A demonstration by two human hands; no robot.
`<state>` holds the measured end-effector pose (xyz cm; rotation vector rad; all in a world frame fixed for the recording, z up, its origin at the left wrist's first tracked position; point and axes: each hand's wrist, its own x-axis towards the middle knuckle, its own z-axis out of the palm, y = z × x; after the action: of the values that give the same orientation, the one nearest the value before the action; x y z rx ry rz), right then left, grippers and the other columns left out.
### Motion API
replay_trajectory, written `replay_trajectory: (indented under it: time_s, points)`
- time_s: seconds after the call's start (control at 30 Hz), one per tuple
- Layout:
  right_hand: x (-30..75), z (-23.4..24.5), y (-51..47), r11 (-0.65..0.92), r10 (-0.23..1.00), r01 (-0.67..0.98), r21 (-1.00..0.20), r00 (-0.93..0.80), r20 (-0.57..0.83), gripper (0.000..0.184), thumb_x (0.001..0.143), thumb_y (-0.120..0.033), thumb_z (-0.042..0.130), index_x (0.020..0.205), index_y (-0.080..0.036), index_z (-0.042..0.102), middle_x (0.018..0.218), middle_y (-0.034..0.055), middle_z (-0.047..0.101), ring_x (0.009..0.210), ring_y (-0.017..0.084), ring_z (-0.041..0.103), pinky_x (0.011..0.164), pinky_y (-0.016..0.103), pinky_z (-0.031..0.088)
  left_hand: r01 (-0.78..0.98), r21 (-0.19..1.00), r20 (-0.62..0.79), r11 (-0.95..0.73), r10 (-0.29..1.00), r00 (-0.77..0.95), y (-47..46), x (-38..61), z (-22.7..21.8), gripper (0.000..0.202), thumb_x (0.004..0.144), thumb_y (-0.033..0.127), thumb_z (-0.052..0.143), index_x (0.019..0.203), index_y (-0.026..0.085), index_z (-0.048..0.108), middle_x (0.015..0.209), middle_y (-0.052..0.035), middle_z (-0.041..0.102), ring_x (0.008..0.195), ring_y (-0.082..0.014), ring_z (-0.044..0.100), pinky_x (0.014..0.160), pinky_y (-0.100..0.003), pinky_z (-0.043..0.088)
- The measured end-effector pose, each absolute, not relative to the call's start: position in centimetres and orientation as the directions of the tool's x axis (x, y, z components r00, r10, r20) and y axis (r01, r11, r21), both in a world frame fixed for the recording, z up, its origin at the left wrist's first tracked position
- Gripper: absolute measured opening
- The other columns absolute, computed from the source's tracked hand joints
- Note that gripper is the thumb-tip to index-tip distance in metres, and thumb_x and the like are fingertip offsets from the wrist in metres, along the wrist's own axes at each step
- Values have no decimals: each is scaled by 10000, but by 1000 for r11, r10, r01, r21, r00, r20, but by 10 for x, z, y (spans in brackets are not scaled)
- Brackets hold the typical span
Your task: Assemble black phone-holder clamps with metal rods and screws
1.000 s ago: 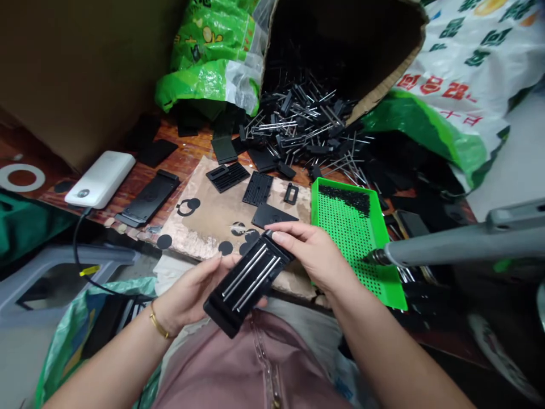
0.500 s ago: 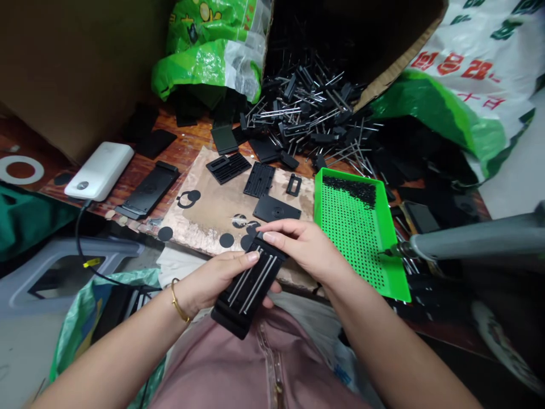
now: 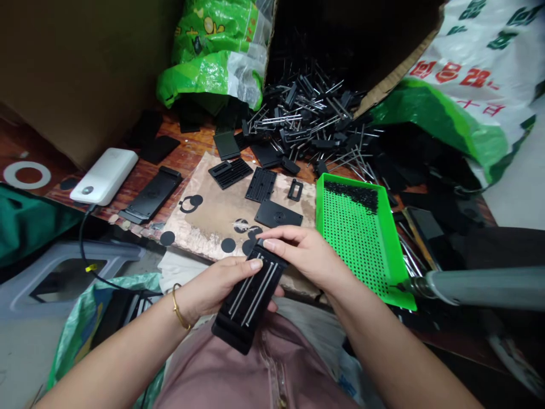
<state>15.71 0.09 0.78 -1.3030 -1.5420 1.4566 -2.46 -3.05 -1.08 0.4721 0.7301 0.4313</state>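
Observation:
Both hands hold a long black plastic holder with metal rods, tilted above my lap with its rod side up. My left hand is closed round its left side, the thumb pressed on the rods and fingertips showing past the right edge. My right hand grips the far end, thumb on top and fingers curled over the edge. Just beyond lie a flat black plate, a ribbed black plate and a small black frame on a cardboard sheet.
A green perforated tray with small black screws stands at the right, a grey electric screwdriver over its near corner. Behind is a heap of black parts with rods. A white power bank and a similar black holder lie left.
The whole view has shifted slightly, and the screwdriver sits a little lower in it. Both hands keep the same grip on the black holder.

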Motion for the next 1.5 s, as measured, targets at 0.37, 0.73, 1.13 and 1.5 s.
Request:
replay_trajectory:
  time_s: [0.37,0.73,1.13,1.5]
  points:
    - [155,-2,-2,-131,927,177,-975,-326,-184,193,773,-347,657,907,-232,736,881,8,737,792,164,663,749,310,508,-188,569,-533,801,533,657,-32,-23,-1,354,765,433,675,856,92,692,712,-130,724,578,-167,669,501,-200,487]
    - [151,1,2,-120,931,189,-975,-321,-177,181,761,-310,646,891,-219,732,874,13,734,762,161,665,713,302,518,-126,569,-624,812,527,577,-25,-22,-12,348,680,380,768,882,120,656,847,-127,732,654,-202,700,582,-273,545]
    - [145,2,3,-135,930,157,-978,-322,-180,141,734,-273,656,841,-225,734,847,2,736,766,163,676,729,312,526,19,651,-671,759,563,482,-24,-20,-12,266,685,338,757,801,141,620,712,-58,714,554,-168,674,495,-245,520]
    - [146,-2,2,-139,929,154,-978,-321,-183,159,741,-270,651,869,-215,727,878,6,736,806,161,677,764,308,527,13,638,-677,770,553,485,-23,-19,-12,301,657,327,770,825,138,607,765,-76,722,581,-175,680,524,-263,528]
